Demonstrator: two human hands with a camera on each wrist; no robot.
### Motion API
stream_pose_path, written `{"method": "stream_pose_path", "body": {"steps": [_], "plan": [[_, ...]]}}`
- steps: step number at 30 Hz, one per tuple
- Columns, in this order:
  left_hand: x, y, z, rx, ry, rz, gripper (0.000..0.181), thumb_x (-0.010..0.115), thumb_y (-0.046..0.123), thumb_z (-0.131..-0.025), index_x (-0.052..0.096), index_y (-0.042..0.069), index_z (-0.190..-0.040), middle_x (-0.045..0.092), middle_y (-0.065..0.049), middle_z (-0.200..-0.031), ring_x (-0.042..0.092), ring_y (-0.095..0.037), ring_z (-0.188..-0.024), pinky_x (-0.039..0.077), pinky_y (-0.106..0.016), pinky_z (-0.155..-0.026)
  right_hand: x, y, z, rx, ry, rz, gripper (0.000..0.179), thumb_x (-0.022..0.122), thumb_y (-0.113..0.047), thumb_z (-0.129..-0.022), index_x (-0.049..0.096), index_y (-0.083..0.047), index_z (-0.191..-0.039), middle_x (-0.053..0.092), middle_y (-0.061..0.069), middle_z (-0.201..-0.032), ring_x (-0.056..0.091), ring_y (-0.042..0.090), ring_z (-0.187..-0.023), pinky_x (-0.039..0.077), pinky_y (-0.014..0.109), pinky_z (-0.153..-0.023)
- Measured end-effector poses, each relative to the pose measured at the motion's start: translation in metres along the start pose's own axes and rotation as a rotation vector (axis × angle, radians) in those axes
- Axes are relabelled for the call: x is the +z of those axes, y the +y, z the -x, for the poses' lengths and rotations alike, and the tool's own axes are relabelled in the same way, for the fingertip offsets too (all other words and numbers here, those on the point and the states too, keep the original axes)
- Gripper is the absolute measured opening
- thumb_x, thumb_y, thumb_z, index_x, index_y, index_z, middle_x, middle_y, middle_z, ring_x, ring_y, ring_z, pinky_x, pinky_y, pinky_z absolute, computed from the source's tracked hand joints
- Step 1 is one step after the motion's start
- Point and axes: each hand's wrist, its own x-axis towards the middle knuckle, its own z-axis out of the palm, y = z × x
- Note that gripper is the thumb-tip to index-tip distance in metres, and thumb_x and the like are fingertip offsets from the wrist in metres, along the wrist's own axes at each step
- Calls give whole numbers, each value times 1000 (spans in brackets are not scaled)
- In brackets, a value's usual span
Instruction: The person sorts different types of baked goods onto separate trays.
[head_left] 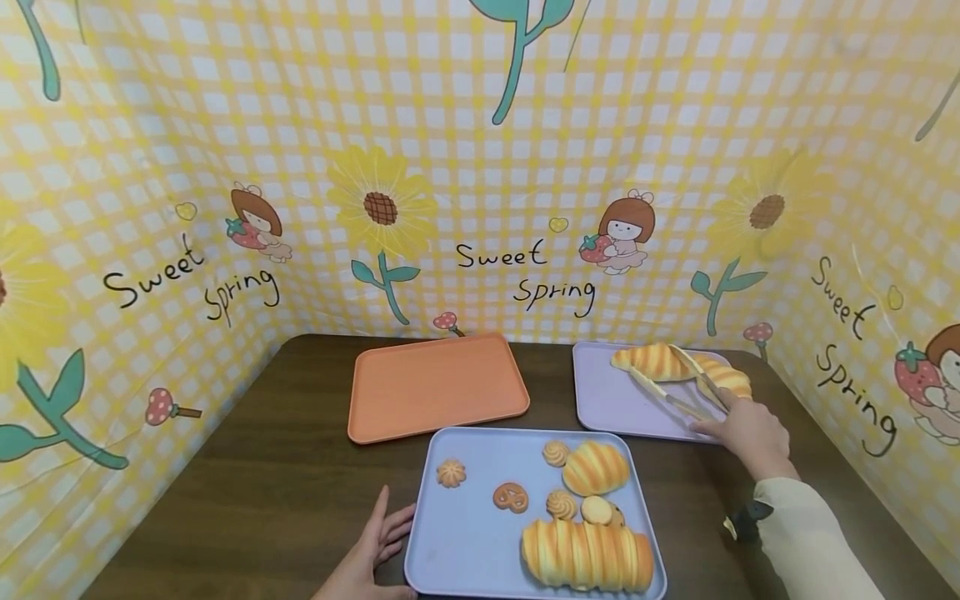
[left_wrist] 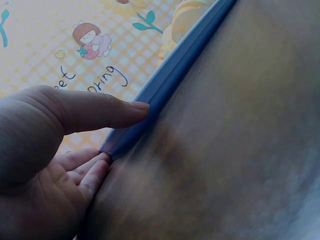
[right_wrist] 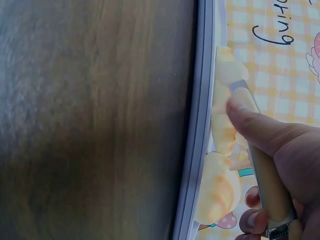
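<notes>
The right hand [head_left: 750, 435] grips spread tongs [head_left: 678, 405] at a croissant [head_left: 660, 362] by the lilac tray's [head_left: 606, 410] far edge; the left hand [head_left: 371, 546], fingers extended, touches the blue tray's [head_left: 472, 542] left edge.

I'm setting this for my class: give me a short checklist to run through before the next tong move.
1. Right hand holding the tongs: ok, over the purple tray.
2. Left hand at the blue tray: ok, by its left edge.
3. Tongs firmly gripping the left bread: cannot tell; they overlap in the head view, contact unclear.
4. Pretzel apart from its neighbours: ok.
5. Every biscuit fully visible: not ok; a pale biscuit partly hides a darker biscuit.
</notes>
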Motion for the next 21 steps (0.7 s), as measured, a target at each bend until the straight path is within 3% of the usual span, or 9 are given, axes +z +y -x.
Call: {"method": "stream_pose_path", "body": {"steps": [7,12,18,21], "plan": [[1,0,0,-20,4,1,123,76,6,-88,-34,-8,-142,12,-51,-146,36,16,-121,39,-16,-95,-2,-2,1,-5,2,14,104,78,-62,-74,37,-2,-149,50,47,-116,57,57,-88,44,50,-55],[0,1,-1,-12,11,-18,123,76,6,-87,-33,-9,-143,14,-51,-146,40,7,-127,39,-17,-95,-4,-3,1,-21,12,19,104,78,-63,-74,38,-1,-148,51,46,-113,58,53,-83,43,48,-53],[1,2,-1,-22,6,0,125,77,7,-87,-34,-9,-142,12,-51,-146,35,17,-120,39,-16,-95,-7,-2,4,-20,-1,24,107,75,-67,-75,35,-2,-151,49,46,-118,57,56,-86,44,49,-54],[0,2,0,-12,3,-13,124,76,6,-88,-34,-9,-142,12,-51,-146,39,8,-126,39,-16,-95,-10,-1,6,-8,-10,18,110,72,-70,-75,32,-3,-153,46,46,-124,56,59,-91,45,50,-55]]}}
